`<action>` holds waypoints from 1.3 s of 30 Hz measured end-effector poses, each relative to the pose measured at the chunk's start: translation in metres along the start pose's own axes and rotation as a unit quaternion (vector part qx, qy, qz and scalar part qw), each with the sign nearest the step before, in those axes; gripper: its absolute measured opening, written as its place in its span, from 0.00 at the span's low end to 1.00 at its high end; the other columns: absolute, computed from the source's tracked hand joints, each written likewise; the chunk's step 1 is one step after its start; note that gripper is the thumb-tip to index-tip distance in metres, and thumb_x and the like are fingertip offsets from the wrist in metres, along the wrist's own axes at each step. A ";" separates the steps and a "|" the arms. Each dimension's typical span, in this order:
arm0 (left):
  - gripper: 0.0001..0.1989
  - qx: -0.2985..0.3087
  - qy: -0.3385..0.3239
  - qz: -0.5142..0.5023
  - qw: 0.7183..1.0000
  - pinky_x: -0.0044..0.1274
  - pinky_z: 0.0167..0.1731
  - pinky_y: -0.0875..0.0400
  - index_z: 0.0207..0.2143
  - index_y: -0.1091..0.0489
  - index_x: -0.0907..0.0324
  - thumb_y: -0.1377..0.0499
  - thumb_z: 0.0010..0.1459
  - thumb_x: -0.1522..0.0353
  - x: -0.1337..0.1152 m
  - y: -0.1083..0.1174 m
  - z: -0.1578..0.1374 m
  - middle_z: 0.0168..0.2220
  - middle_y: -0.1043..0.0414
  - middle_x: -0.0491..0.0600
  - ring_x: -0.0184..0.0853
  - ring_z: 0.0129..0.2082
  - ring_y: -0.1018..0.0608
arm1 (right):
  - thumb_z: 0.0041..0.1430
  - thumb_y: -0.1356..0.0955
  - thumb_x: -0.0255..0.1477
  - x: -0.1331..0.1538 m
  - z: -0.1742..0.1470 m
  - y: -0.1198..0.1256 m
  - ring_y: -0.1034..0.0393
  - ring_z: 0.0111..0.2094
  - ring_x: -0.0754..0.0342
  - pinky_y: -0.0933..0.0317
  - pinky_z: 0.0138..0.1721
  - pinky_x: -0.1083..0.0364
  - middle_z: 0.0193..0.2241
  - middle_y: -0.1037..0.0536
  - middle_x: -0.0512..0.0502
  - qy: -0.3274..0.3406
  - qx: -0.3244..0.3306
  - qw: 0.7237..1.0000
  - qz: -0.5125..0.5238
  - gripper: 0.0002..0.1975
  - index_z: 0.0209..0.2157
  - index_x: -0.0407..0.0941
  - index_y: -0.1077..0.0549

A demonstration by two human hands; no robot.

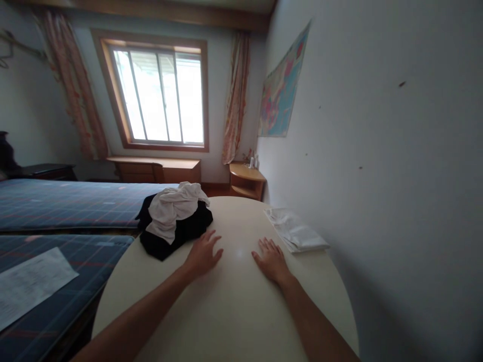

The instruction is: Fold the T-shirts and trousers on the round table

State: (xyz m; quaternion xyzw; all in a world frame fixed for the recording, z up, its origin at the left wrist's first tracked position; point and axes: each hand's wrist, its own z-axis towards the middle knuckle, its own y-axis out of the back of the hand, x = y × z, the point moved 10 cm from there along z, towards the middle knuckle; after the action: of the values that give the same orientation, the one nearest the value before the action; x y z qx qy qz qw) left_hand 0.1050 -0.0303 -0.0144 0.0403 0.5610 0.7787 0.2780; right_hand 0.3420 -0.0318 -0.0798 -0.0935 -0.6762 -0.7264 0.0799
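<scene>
On the left side of a round cream table (pixel 234 301) lies a crumpled heap of a white cloth garment (pixel 174 208) over a black cloth garment (pixel 158 247). My left hand (pixel 203 256) is beside the black cloth's right edge, its fingers spread and holding nothing. Over the tabletop to the right, my right hand (pixel 270 259) lies palm down with fingers apart, also holding nothing. Just beyond it, near the table's right edge, rests a flat, folded white item (pixel 296 230) that looks like cloth or a plastic bag; I cannot tell which.
A white wall (pixel 396 211) runs close along the table's right side. At the left are mattresses (pixel 71 203) in blue plaid, with a printed paper sheet (pixel 33 286) on the nearer one. A wooden desk (pixel 177 168) stands under the window, and a corner shelf (pixel 247 176) beyond the table.
</scene>
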 end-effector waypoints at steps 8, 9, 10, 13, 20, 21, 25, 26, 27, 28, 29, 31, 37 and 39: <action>0.27 -0.166 0.168 0.147 0.960 0.44 0.61 0.50 0.61 0.37 0.63 0.43 0.59 0.71 0.110 0.111 0.066 0.68 0.49 0.60 0.57 0.67 0.49 | 0.64 0.43 0.47 -0.001 0.000 0.001 0.58 0.69 0.42 0.64 0.66 0.44 0.68 0.47 0.40 0.005 -0.014 1.000 0.007 0.36 0.67 0.41 0.43; 0.28 -0.166 0.185 0.151 0.957 0.44 0.60 0.49 0.62 0.38 0.65 0.42 0.58 0.71 0.121 0.115 0.067 0.66 0.46 0.63 0.58 0.66 0.47 | 0.64 0.43 0.47 -0.002 0.000 0.001 0.58 0.69 0.42 0.64 0.66 0.44 0.68 0.47 0.40 0.005 -0.014 1.000 0.008 0.36 0.67 0.41 0.42; 0.29 -0.164 0.201 0.152 0.954 0.45 0.59 0.47 0.61 0.38 0.68 0.42 0.58 0.71 0.130 0.118 0.067 0.63 0.41 0.66 0.59 0.64 0.43 | 0.64 0.43 0.47 -0.002 0.001 0.001 0.58 0.69 0.42 0.64 0.66 0.44 0.68 0.47 0.40 0.005 -0.013 1.000 0.007 0.36 0.67 0.41 0.42; 0.21 -0.157 0.230 0.144 0.949 0.43 0.54 0.40 0.54 0.31 0.70 0.44 0.59 0.70 0.146 0.118 0.063 0.52 0.30 0.68 0.58 0.55 0.32 | 0.64 0.43 0.47 -0.002 0.002 0.000 0.58 0.69 0.42 0.64 0.66 0.44 0.68 0.47 0.40 0.004 -0.015 1.000 0.006 0.36 0.66 0.41 0.42; 0.16 -0.179 0.205 0.105 0.957 0.30 0.45 0.32 0.50 0.28 0.58 0.53 0.66 0.69 0.117 0.112 0.062 0.49 0.27 0.56 0.44 0.45 0.24 | 0.64 0.43 0.48 -0.003 0.002 0.000 0.58 0.69 0.43 0.64 0.66 0.45 0.68 0.47 0.40 0.001 -0.012 1.000 0.002 0.36 0.67 0.42 0.43; 0.16 -0.186 0.186 0.085 0.961 0.28 0.43 0.32 0.49 0.28 0.57 0.53 0.66 0.69 0.104 0.110 0.062 0.50 0.28 0.54 0.42 0.44 0.23 | 0.64 0.43 0.48 -0.003 0.002 0.000 0.58 0.69 0.43 0.64 0.66 0.45 0.68 0.47 0.40 0.000 -0.010 1.000 0.002 0.36 0.67 0.41 0.43; 0.13 -0.194 0.054 -0.072 0.977 0.26 0.43 0.31 0.43 0.27 0.56 0.50 0.65 0.71 0.031 0.090 0.058 0.44 0.27 0.51 0.37 0.41 0.23 | 0.64 0.43 0.48 0.000 0.001 0.001 0.58 0.69 0.43 0.64 0.66 0.44 0.69 0.48 0.40 -0.002 -0.002 1.000 0.006 0.36 0.67 0.41 0.43; 0.12 -0.184 0.025 -0.107 0.977 0.25 0.43 0.31 0.43 0.27 0.56 0.50 0.64 0.71 0.011 0.082 0.054 0.42 0.27 0.50 0.36 0.39 0.23 | 0.64 0.43 0.47 0.000 0.000 0.001 0.58 0.69 0.43 0.64 0.66 0.45 0.69 0.48 0.40 -0.003 -0.003 1.000 0.007 0.36 0.67 0.41 0.43; 0.11 -0.165 -0.006 -0.141 0.976 0.25 0.43 0.31 0.42 0.27 0.56 0.49 0.64 0.71 -0.010 0.071 0.049 0.41 0.27 0.49 0.36 0.39 0.23 | 0.64 0.43 0.47 0.000 0.000 0.002 0.58 0.69 0.43 0.64 0.66 0.45 0.68 0.47 0.40 -0.004 -0.005 1.000 0.010 0.36 0.66 0.41 0.42; 0.11 -0.146 -0.032 -0.172 0.974 0.25 0.43 0.31 0.42 0.27 0.56 0.48 0.64 0.71 -0.030 0.059 0.043 0.40 0.27 0.49 0.35 0.39 0.23 | 0.64 0.43 0.47 0.000 -0.001 0.003 0.58 0.69 0.43 0.63 0.66 0.44 0.68 0.47 0.40 -0.003 -0.010 1.000 0.015 0.36 0.67 0.41 0.42; 0.11 -0.127 -0.050 -0.199 0.970 0.24 0.43 0.31 0.42 0.26 0.56 0.48 0.64 0.71 -0.047 0.047 0.035 0.40 0.26 0.49 0.34 0.38 0.23 | 0.64 0.42 0.47 0.000 -0.002 0.005 0.58 0.69 0.42 0.63 0.66 0.43 0.68 0.47 0.40 0.001 -0.015 1.000 0.023 0.36 0.67 0.42 0.44; 0.12 -0.070 -0.084 -0.238 0.965 0.23 0.42 0.30 0.42 0.26 0.56 0.49 0.63 0.73 -0.078 0.021 0.019 0.41 0.26 0.49 0.33 0.37 0.23 | 0.62 0.40 0.47 0.004 -0.005 0.010 0.58 0.69 0.42 0.64 0.66 0.40 0.69 0.48 0.40 0.033 -0.023 0.998 0.043 0.38 0.69 0.44 0.49; 0.17 0.031 -0.167 -0.200 0.965 0.28 0.52 0.33 0.53 0.30 0.52 0.46 0.62 0.69 -0.105 -0.015 -0.016 0.52 0.29 0.51 0.38 0.50 0.26 | 0.56 0.32 0.41 0.041 -0.023 0.023 0.58 0.69 0.43 0.65 0.67 0.41 0.68 0.46 0.46 0.230 0.003 0.967 0.105 0.30 0.60 0.53 0.32; 0.24 0.011 -0.149 -0.139 0.979 0.36 0.60 0.41 0.59 0.35 0.51 0.42 0.59 0.65 -0.084 -0.012 -0.017 0.60 0.35 0.53 0.44 0.61 0.35 | 0.58 0.33 0.39 0.049 -0.025 0.030 0.52 0.68 0.43 0.61 0.66 0.42 0.64 0.37 0.45 0.260 -0.014 0.954 0.147 0.20 0.51 0.51 0.24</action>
State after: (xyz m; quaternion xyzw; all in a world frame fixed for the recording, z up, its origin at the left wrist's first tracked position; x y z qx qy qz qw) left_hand 0.1742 -0.0824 -0.0105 0.0804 0.5221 0.7116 0.4633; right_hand 0.3011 -0.0588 -0.0407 -0.0010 -0.6008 -0.7153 0.3570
